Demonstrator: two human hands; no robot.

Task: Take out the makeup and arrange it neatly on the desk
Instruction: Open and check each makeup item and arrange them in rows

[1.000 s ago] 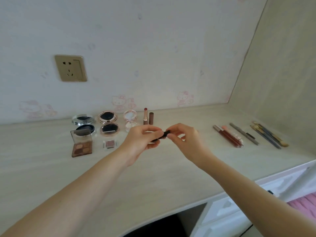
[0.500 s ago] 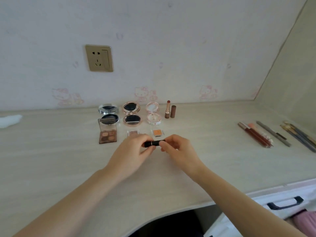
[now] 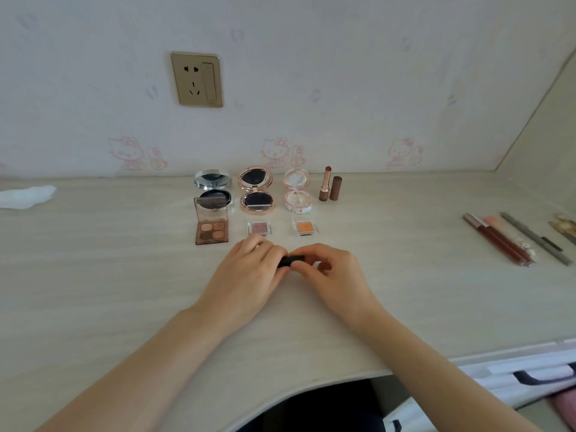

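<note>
My left hand [image 3: 249,272] and my right hand [image 3: 330,272] both pinch a small black tube [image 3: 290,261] between them, just above the desk [image 3: 93,275]; most of the tube is hidden by fingers. Behind my hands lie a brown eyeshadow palette [image 3: 212,227], a small pink pan [image 3: 259,228] and an orange pan [image 3: 306,228]. Further back stand a silver compact [image 3: 213,187], a rose-gold compact [image 3: 256,191], a pale pink compact [image 3: 297,191], an uncapped lipstick [image 3: 325,185] and its brown cap [image 3: 336,188].
Several pencils and lip glosses [image 3: 505,241] lie in a row at the right. A white tissue [image 3: 26,196] sits at the far left by the wall. A gold wall socket [image 3: 197,79] is above. A white drawer with a dark handle [image 3: 542,374] is below the desk's right edge.
Both hands have lowered the black tube toward the desk in front of the small pans. The view has shifted left, bringing the compacts to the centre.
</note>
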